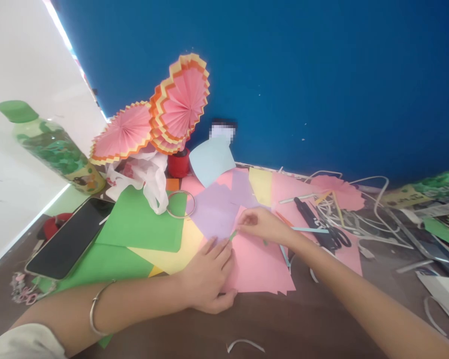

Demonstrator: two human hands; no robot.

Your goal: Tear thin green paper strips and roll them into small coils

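My left hand (209,274) lies on the pink paper (260,264), palm down with its fingers stretched out. Just beyond its fingertips, my right hand (260,224) pinches a small green paper strip (233,234) between thumb and fingers. Purple paper (213,209) lies beyond both hands. Beside the left forearm, green sheets (145,224) overlap a pale yellow sheet (187,242). A metal ring (181,204) rests across the green and purple paper.
Folded pink, yellow and orange paper fans (183,99) stand at the back beside a red tape roll (178,163). On the left are a phone (69,239) and a green-capped bottle (56,149). Black-handled scissors (335,237), a cable and paper scraps lie right. A blue partition (322,89) rises behind.
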